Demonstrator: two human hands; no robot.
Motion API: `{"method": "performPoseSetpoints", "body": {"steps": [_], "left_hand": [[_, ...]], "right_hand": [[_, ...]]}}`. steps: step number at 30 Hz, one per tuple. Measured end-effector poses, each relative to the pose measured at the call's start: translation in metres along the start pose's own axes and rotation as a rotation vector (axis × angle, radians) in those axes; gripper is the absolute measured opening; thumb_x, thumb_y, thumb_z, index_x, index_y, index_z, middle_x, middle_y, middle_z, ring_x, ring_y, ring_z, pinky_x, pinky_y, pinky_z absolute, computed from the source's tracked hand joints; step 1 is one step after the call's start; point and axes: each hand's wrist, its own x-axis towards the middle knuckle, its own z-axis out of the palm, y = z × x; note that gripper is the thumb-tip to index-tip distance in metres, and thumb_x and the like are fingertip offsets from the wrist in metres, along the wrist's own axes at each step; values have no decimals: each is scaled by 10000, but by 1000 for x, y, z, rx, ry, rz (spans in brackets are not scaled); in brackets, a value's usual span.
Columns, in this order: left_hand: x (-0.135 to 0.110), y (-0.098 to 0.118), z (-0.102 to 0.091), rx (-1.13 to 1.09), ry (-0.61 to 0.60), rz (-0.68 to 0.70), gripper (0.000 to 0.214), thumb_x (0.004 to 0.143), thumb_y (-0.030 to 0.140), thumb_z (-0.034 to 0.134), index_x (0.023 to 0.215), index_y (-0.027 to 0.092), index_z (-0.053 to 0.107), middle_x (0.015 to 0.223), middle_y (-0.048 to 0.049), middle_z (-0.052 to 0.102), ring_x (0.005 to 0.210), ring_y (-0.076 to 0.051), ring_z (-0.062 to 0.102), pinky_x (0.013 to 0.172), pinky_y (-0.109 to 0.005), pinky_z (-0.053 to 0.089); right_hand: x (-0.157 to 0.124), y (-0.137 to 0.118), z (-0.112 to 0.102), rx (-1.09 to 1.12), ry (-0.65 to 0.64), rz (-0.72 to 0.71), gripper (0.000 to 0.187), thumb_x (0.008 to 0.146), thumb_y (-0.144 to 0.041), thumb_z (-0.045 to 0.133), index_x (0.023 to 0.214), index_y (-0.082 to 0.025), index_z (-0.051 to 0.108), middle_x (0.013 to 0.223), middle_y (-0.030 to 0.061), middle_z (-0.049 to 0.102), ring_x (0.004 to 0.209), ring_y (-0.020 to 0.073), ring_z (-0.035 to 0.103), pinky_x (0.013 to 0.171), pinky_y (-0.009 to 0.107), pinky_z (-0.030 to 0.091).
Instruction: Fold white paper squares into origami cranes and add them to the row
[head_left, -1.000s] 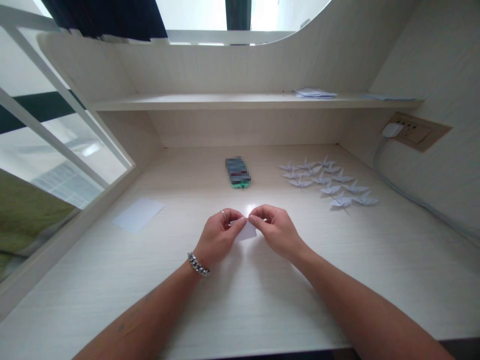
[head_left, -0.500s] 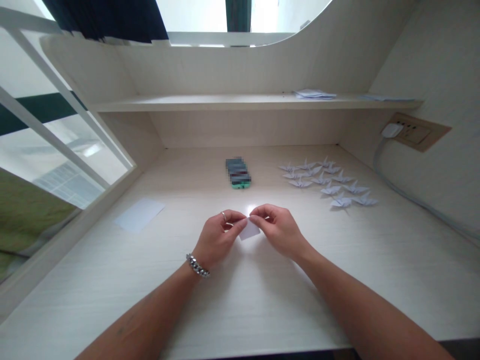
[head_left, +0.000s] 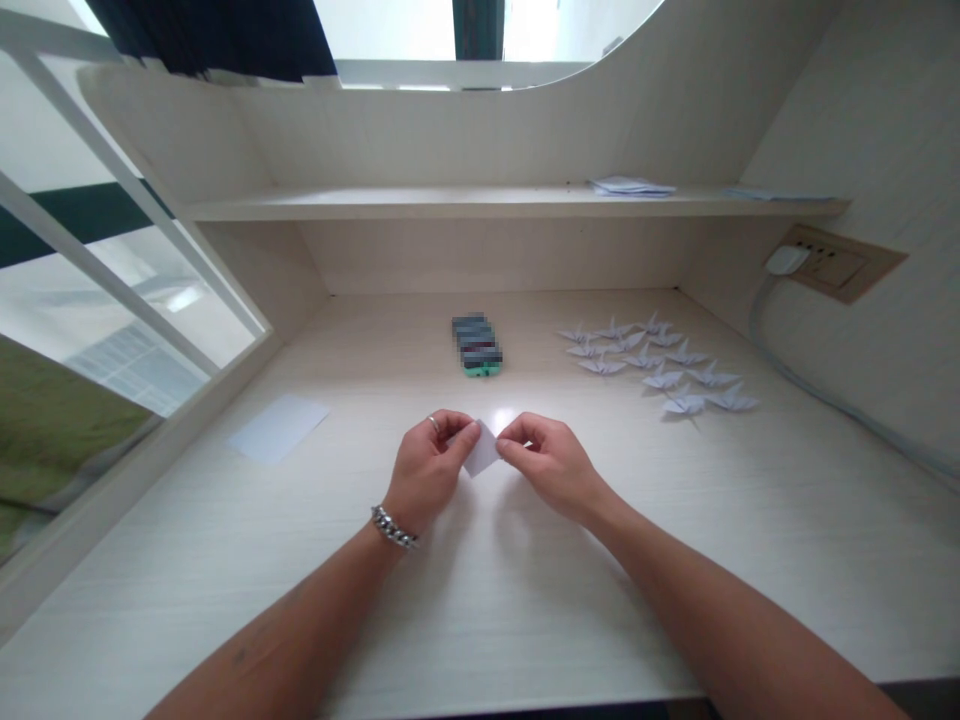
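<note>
Being pinched narrowly between the left hand [head_left: 430, 468] and right hand [head_left: 550, 463], a paper square [head_left: 481, 449] could be dropped — if the grip slackens.

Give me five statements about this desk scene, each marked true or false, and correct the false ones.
1. The left hand and right hand both pinch a small white paper square. True.
2. The chain bracelet is on the right wrist. False: it is on the left wrist.
3. Folded paper cranes sit on the desk to the right of the hands. True.
4. A flat white paper sheet lies under the right hand. False: it lies apart from both hands, to their left.
5. A white plug is in the wall socket. True.
</note>
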Motion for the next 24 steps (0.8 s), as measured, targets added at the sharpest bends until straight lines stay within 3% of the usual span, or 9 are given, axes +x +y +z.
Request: {"method": "performPoseSetpoints", "body": {"steps": [5,8,12,20,24], "left_hand": [[7,1,-9,-136,131,-81,346,628,412,791,780,142,638,698,-7,640,612,-129,570,579,-251,467],[4,1,-5,-53,63,-49,310,638,406,784,751,145,662,681,-14,648,604,-130,568,583,-247,453],[-2,1,3,66,-67,-16,246,682,381,752,722,148,682,675,-28,656,610,-137,571,578,-241,442],[6,0,-5,-144,107,-145,322,622,394,799,763,141,659,667,-5,642,589,-122,558,547,-235,438],[5,-1,-5,-119,69,-142,312,621,388,804,754,140,670,668,-13,651,591,-124,566,555,-240,448]], "right_hand": [[3,2,-5,-57,11,16,100,771,-220,579,695,-177,628,680,2,627,641,137,548,598,250,415],[4,1,-6,-18,57,5,131,797,-280,581,768,-174,653,744,22,655,689,150,572,624,259,432],[1,-3,-3,-52,8,-26,134,806,-269,574,745,-182,656,729,18,657,688,149,576,621,256,427],[3,0,-4,-112,-15,13,112,754,-189,576,648,-179,611,654,-7,623,623,131,539,580,244,391],[4,2,-4,-18,7,20,123,800,-272,584,765,-174,649,743,20,661,695,148,581,648,263,432]]}}
